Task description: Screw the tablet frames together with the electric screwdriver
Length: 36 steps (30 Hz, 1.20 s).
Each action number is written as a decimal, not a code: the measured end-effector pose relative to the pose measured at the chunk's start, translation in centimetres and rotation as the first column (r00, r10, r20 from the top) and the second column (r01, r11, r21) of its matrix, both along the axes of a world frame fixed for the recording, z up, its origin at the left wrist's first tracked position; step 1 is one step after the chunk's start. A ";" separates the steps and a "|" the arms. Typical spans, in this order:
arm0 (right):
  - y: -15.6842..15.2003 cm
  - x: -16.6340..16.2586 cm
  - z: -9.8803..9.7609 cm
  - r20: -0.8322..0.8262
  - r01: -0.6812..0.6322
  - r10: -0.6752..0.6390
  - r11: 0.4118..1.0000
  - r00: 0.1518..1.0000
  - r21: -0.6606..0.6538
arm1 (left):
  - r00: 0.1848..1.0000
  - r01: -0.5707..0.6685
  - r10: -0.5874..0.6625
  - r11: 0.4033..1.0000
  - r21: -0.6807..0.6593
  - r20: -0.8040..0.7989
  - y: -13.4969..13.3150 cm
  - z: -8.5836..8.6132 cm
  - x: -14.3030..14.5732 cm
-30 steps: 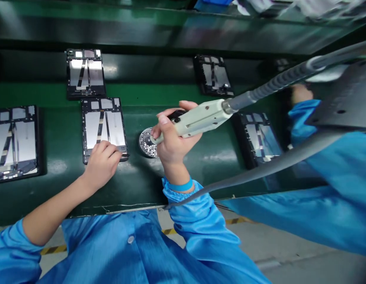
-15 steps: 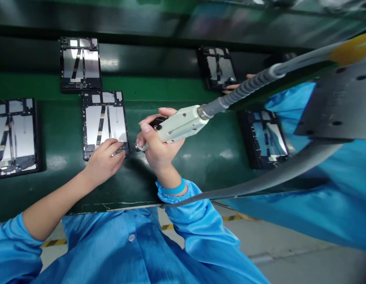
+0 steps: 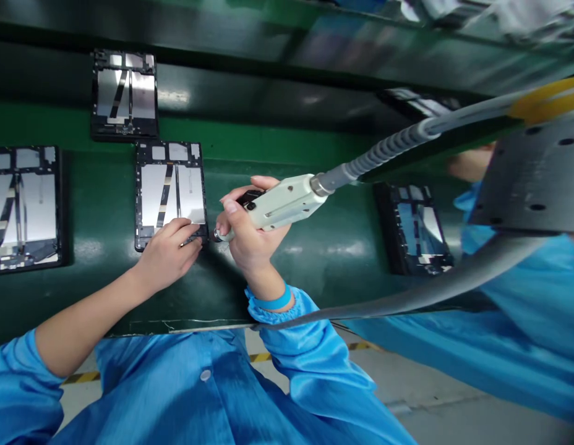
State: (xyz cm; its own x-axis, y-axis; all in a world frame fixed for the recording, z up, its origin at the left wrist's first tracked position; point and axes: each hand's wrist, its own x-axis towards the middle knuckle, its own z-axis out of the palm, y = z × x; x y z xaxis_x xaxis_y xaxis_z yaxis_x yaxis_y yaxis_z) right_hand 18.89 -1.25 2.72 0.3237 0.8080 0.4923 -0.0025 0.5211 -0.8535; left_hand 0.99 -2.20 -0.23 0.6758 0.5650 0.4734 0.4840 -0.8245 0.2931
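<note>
My right hand (image 3: 250,238) is wrapped round a cream electric screwdriver (image 3: 280,203). Its tip sits at the lower right corner of a tablet frame (image 3: 170,188), an open black frame with silver plates inside. My left hand (image 3: 169,252) rests on that frame's near edge, fingers curled and pressing it down on the green belt (image 3: 315,247). A grey ribbed hose (image 3: 389,148) runs from the screwdriver up to the right.
More tablet frames lie on the belt: one at the far left (image 3: 25,207), one behind (image 3: 124,94), one to the right (image 3: 417,225). A co-worker in a blue sleeve (image 3: 523,334) stands at the right. A grey metal plate (image 3: 537,179) hangs there.
My right hand moved the screwdriver left from a round screw dish to the frame's lower right corner. The dish is now hidden. My left hand stayed on the frame.
</note>
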 end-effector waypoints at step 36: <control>3.5 4.9 -2.3 0.027 0.283 -0.283 0.959 0.959 0.002 | 0.789 -0.511 0.574 0.810 -0.287 0.217 6.9 -1.0 -6.9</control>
